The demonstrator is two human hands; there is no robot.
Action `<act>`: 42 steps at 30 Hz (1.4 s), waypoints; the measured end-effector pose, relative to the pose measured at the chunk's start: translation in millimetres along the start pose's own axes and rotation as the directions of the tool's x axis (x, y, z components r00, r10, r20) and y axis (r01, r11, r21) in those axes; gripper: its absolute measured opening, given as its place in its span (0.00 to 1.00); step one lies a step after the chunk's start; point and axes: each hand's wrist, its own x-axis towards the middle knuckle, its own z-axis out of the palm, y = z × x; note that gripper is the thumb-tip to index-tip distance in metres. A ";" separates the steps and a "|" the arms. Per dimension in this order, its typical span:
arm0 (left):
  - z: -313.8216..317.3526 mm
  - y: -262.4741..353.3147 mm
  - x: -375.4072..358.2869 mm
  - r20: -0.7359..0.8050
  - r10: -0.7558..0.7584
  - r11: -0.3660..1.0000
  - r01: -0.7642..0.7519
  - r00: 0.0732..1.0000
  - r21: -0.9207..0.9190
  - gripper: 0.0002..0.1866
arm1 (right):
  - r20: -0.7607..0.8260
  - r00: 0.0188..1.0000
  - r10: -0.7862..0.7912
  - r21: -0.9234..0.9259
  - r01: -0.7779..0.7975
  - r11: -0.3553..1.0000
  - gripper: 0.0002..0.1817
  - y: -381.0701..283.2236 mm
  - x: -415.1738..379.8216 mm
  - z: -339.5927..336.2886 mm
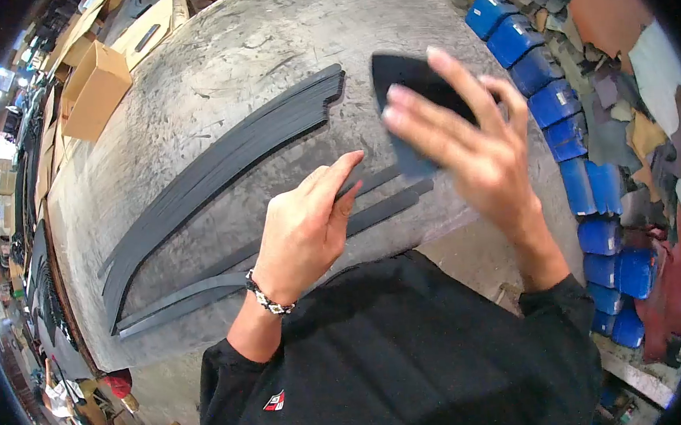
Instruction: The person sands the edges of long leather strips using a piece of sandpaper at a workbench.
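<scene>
My left hand (302, 227), with a beaded bracelet at its wrist, is closed over the dark strips at the near side of the table. One narrow black strip (378, 180) comes out from between its thumb and fingers. My right hand (474, 140) is smeared by motion and grips a flat, dark, pointed piece (402, 74), whose material I cannot make out. Beside it another dark strip (391, 206) lies on the table. Farther away rests a thick stack of long, curved black strips (219, 170). More strip ends (173, 307) lie below that stack.
The grey, scuffed table (390, 12) has a rounded far edge. An open cardboard box (95, 91) stands at its left. Blue bundles (540, 72) line the right side, beside piled leather-like scraps (619, 11). A person (61, 398) is at the lower left.
</scene>
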 end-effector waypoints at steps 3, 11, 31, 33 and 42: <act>2.7 -11.2 -9.4 -0.050 0.092 0.996 -0.091 0.994 0.026 0.22 | -0.070 0.989 -0.133 0.029 0.135 0.990 0.18 -32.1 -7.1 -1.2; 2.2 2.8 0.0 -0.051 -0.045 0.985 0.053 0.998 0.165 0.21 | -0.036 0.998 -0.048 -0.053 0.046 0.998 0.19 -11.3 -0.3 -3.3; 2.8 -3.7 -9.4 -0.075 0.069 0.996 -0.064 0.995 0.066 0.28 | -0.051 0.997 -0.059 0.025 0.061 0.998 0.17 -11.8 1.5 -6.4; 7.4 -16.2 -14.7 -0.140 0.176 0.984 -0.174 0.974 0.028 0.29 | -0.096 0.982 -0.163 0.044 0.168 0.985 0.18 -35.6 -2.6 -4.9; 4.3 -9.9 -16.4 -0.094 0.083 0.997 -0.083 0.992 0.004 0.30 | -0.020 0.998 -0.064 0.061 0.065 0.996 0.20 -22.3 -5.7 -5.6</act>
